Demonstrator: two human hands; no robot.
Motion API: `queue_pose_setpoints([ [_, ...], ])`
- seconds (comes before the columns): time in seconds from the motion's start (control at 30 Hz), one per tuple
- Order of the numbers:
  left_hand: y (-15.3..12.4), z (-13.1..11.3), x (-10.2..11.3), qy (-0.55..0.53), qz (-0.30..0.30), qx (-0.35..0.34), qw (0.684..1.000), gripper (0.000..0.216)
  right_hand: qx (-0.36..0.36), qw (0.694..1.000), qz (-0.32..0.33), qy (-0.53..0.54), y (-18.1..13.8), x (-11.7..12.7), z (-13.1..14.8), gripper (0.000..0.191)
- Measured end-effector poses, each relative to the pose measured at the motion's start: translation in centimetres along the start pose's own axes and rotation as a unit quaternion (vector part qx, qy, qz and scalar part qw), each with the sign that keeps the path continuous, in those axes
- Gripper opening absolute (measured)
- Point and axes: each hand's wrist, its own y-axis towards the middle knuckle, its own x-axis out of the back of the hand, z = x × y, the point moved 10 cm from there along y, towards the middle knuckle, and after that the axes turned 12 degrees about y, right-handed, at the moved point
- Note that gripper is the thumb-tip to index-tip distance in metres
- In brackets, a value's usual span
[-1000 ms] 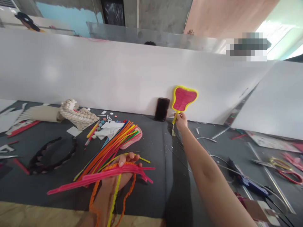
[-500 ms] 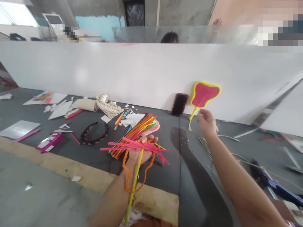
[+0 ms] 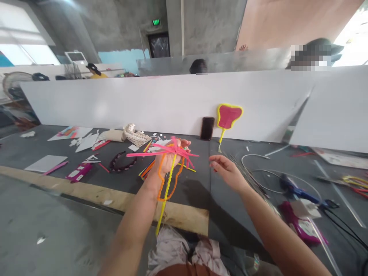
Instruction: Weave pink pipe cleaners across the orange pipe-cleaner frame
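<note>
In my left hand (image 3: 169, 163) is a pipe-cleaner piece: pink pipe cleaners (image 3: 140, 154) spread sideways across the palm, with an orange wavy loop (image 3: 160, 180) and a yellow twisted stem (image 3: 164, 201) hanging below. My fingers curl behind the pink bundle, and its gripped middle is partly hidden. To the right, my right hand (image 3: 225, 170) hovers over the dark table, thumb and forefinger slightly apart, with nothing visible between them. Beyond it, a red fan shape with yellow fuzzy edging (image 3: 229, 116) leans on the white board. Loose pipe cleaners (image 3: 146, 170) lie partly hidden behind my left hand.
A phone (image 3: 207, 128) leans against the white board (image 3: 129, 103). Left lie a dark braided headband (image 3: 112, 165), a purple box (image 3: 79, 172) and a beige woven piece (image 3: 136, 136). Right are wires (image 3: 244, 163) and a blue glue gun (image 3: 299, 191). People's heads show beyond the board.
My right hand has come away from the fan shape, down and left toward my left hand. My left hand has risen in view with the pipe-cleaner piece. The view has tilted up.
</note>
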Motion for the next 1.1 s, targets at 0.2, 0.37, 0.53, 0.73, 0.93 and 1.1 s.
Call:
queue_pose_setpoints([
  [0.2,1.4,1.2,-3.5,0.300,0.067,0.098,0.947,0.011,-0.111,0.956,0.009,0.272,-1.9,1.6,-1.7,0.040],
  [0.37,1.1,6.7,-6.4,0.412,0.146,0.179,0.882,0.013,-0.141,0.964,-0.031,0.222,-2.5,5.4,-5.3,0.050],
  [0.53,0.5,12.7,-7.1,0.452,0.213,0.243,0.831,0.013,-0.083,0.989,-0.125,0.013,-2.4,10.1,-7.1,0.048],
  [0.73,0.3,16.6,-7.3,0.402,0.295,0.271,0.823,0.018,-0.062,0.993,-0.041,-0.090,-0.7,7.2,-6.6,0.036],
  [0.93,-0.9,17.4,-6.4,0.301,0.355,0.274,0.842,0.055,-0.084,0.984,0.085,-0.130,-0.5,3.4,-7.3,0.036],
  [1.1,-1.4,17.9,-5.3,0.280,0.356,0.260,0.853,0.063,-0.060,0.975,0.044,-0.210,-1.3,6.7,-6.3,0.038],
])
